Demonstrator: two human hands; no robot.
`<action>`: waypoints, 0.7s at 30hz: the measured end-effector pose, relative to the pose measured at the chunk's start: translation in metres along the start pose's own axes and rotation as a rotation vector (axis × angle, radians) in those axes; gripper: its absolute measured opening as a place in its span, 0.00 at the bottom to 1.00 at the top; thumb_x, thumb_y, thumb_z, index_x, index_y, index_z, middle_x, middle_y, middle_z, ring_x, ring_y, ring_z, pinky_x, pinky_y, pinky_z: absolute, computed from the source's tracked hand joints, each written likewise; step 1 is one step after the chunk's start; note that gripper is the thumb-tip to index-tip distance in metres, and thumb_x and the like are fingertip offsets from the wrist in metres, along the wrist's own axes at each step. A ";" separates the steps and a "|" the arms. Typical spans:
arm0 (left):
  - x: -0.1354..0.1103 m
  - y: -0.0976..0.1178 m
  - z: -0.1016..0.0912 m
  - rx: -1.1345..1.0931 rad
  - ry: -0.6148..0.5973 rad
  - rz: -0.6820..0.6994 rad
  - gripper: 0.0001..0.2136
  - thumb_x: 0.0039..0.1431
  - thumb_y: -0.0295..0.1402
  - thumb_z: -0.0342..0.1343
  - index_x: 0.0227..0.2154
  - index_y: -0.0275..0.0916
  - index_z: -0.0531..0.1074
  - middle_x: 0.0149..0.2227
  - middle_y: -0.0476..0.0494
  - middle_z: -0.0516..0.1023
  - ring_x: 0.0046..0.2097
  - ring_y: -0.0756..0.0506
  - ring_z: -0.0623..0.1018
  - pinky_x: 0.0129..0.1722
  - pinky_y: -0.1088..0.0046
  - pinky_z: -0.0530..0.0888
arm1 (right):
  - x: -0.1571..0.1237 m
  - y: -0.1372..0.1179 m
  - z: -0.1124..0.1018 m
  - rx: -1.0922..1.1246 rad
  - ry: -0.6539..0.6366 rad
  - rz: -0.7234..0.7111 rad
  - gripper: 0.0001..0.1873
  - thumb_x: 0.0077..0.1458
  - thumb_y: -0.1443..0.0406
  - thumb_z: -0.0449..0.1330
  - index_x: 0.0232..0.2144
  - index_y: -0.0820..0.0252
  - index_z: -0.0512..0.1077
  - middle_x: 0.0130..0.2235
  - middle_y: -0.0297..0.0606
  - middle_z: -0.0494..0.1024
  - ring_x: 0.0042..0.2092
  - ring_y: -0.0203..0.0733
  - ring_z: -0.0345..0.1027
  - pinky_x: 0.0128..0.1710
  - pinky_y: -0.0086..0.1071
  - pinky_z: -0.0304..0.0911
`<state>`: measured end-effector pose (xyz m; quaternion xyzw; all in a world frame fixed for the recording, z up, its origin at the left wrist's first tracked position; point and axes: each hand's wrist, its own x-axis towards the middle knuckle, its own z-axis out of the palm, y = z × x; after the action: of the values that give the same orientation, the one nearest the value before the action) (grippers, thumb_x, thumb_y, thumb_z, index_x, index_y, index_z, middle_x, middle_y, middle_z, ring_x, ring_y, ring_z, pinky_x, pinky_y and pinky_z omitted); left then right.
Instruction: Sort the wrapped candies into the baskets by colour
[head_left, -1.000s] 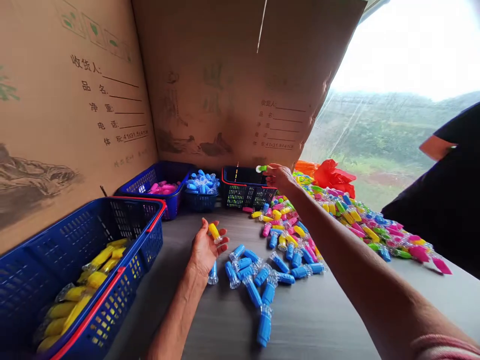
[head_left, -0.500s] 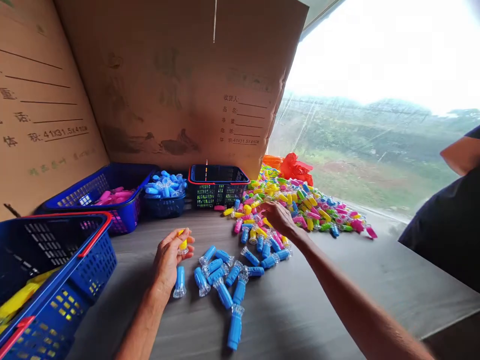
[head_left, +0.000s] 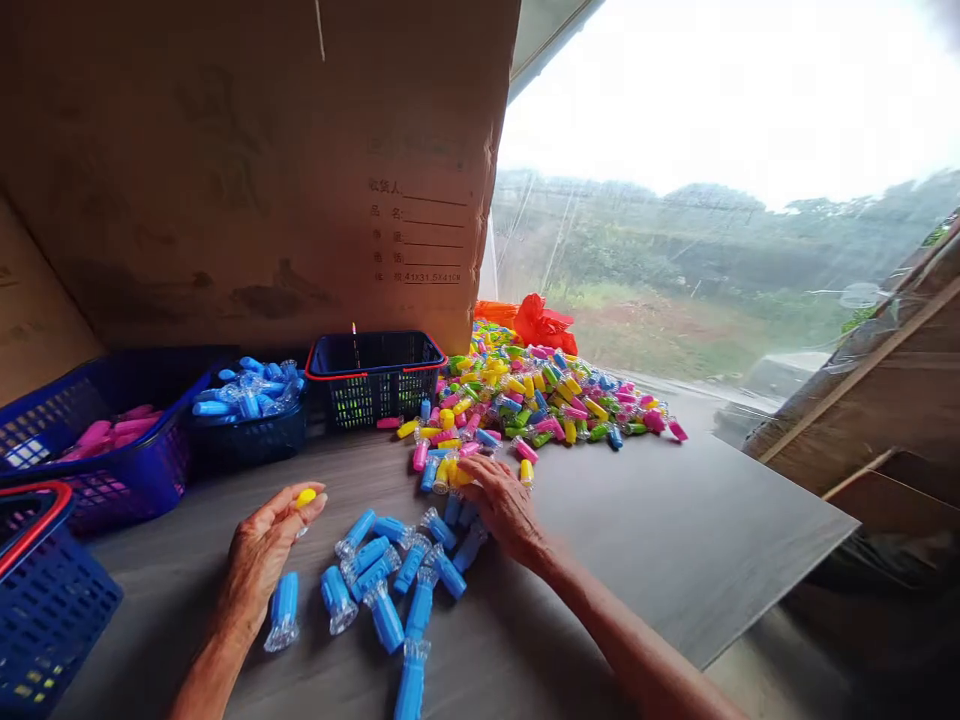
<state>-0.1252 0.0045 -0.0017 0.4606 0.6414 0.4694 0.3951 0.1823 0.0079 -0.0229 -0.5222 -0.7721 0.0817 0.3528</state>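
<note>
My left hand rests on the grey table and pinches a small yellow capsule toy between thumb and fingertips. My right hand lies palm down at the near edge of a big heap of mixed coloured capsule toys, its fingers spread over yellow and blue pieces. Between my hands lies a loose group of blue capsule toys, several of them, one beside my left wrist.
Along the back stand a dark basket with a red rim, a small basket of blue toys and a blue basket of pink toys. Another blue basket sits at the left edge. Cardboard walls enclose the back. A red bag lies behind the heap.
The view has swung to the right. My right hand came back from the dark basket down to the heap's near edge. My left hand closed its fingers on the yellow toy.
</note>
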 end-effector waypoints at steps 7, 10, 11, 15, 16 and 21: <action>0.003 -0.003 0.004 0.092 0.008 0.045 0.26 0.34 0.53 0.63 0.37 0.43 0.78 0.36 0.46 0.80 0.42 0.39 0.75 0.41 0.68 0.66 | 0.016 0.061 -0.047 -0.304 0.176 0.307 0.17 0.61 0.72 0.49 0.46 0.57 0.74 0.48 0.41 0.77 0.50 0.44 0.68 0.48 0.34 0.62; 0.001 0.001 0.007 0.136 0.000 0.031 0.26 0.34 0.55 0.63 0.34 0.43 0.78 0.35 0.45 0.80 0.40 0.38 0.75 0.39 0.68 0.67 | 0.016 0.100 -0.062 -0.390 0.132 0.361 0.21 0.53 0.77 0.51 0.44 0.58 0.75 0.49 0.43 0.75 0.49 0.47 0.66 0.47 0.35 0.61; 0.000 0.002 0.008 0.138 -0.007 0.031 0.25 0.33 0.55 0.63 0.34 0.43 0.78 0.35 0.45 0.80 0.40 0.38 0.76 0.39 0.68 0.67 | 0.015 0.109 -0.063 -0.414 0.108 0.356 0.22 0.51 0.78 0.51 0.44 0.58 0.75 0.50 0.44 0.74 0.49 0.47 0.66 0.47 0.35 0.60; -0.001 0.004 0.009 0.123 -0.027 0.052 0.25 0.32 0.55 0.63 0.32 0.43 0.78 0.37 0.45 0.80 0.39 0.39 0.76 0.39 0.69 0.67 | 0.009 0.122 -0.059 -0.481 0.037 0.313 0.20 0.55 0.77 0.50 0.46 0.60 0.73 0.53 0.47 0.70 0.52 0.48 0.62 0.49 0.36 0.58; -0.001 0.003 0.009 0.128 -0.031 0.051 0.25 0.32 0.55 0.64 0.31 0.43 0.78 0.36 0.45 0.80 0.38 0.40 0.76 0.38 0.70 0.67 | 0.008 0.121 -0.058 -0.489 0.025 0.303 0.18 0.57 0.76 0.50 0.45 0.60 0.73 0.53 0.48 0.69 0.52 0.49 0.62 0.49 0.37 0.57; 0.001 0.000 0.008 0.174 -0.042 0.047 0.24 0.33 0.52 0.63 0.32 0.43 0.78 0.31 0.46 0.79 0.36 0.40 0.76 0.37 0.70 0.66 | -0.008 0.096 -0.051 -0.485 -0.035 0.233 0.12 0.62 0.70 0.49 0.35 0.58 0.72 0.47 0.44 0.73 0.46 0.46 0.63 0.48 0.36 0.58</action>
<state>-0.1183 0.0073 -0.0037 0.5177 0.6605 0.4112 0.3559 0.2879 0.0313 -0.0363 -0.6752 -0.7099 -0.0567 0.1922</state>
